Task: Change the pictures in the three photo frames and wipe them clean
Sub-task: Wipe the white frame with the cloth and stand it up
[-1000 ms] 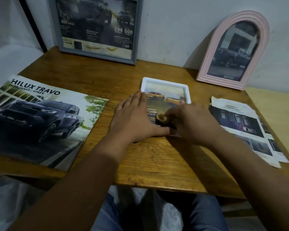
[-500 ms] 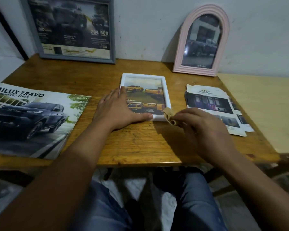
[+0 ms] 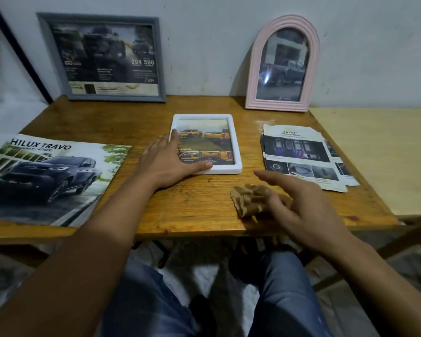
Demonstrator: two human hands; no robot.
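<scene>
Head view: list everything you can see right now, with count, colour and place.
Wooden table: one, brown, centre.
Grey rectangular photo frame: one, leaning on the wall, back left.
Pink arched photo frame: one, leaning on the wall, back right.
White rectangular photo frame: one, flat, mid-table.
Truck brochure: one, dark truck cover, left edge.
Cut brochure pages: a few, overlapping, right side.
Crumpled tan cloth: one, near front edge.
Pale side table: one, far right.
Left hand: flat on the white frame.
Right hand: fingers spread, over the cloth.
</scene>
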